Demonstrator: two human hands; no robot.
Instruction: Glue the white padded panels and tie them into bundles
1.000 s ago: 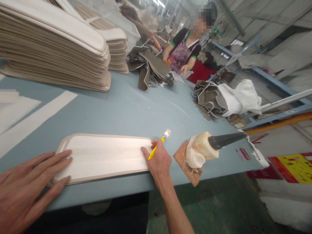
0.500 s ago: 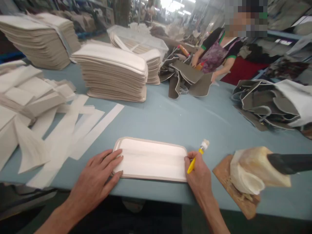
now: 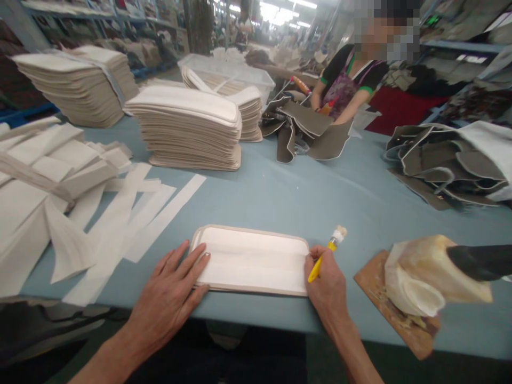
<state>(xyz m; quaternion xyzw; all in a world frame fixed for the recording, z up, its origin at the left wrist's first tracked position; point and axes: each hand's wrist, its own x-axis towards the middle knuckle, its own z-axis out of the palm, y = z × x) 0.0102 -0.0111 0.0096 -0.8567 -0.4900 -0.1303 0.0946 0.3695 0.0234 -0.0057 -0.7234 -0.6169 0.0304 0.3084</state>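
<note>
A flat, rounded rectangular panel [image 3: 252,261] with a white face and beige rim lies on the table's near side. Across its left end rests my left hand [image 3: 176,282], fingers stretched out and lying on the surface. My right hand [image 3: 328,280] is closed around a yellow-handled brush [image 3: 332,245], bristles pointing up and away. The fingertips of that hand touch the panel's right end. To the right of it, a glue-stained white plastic container [image 3: 416,277] with a black handle sits on a brown board [image 3: 374,277].
Stacks of similar panels [image 3: 188,128] stand at the back left of the blue-green table [image 3: 288,197]. White strips [image 3: 116,229] lie loose on the left. Dark grey pieces [image 3: 308,122] are in front of a co-worker [image 3: 352,80], with another bundle [image 3: 448,165] far right.
The view has shifted slightly. Both hands keep nearly the same place on the panel, and the brush stays in my right hand.
</note>
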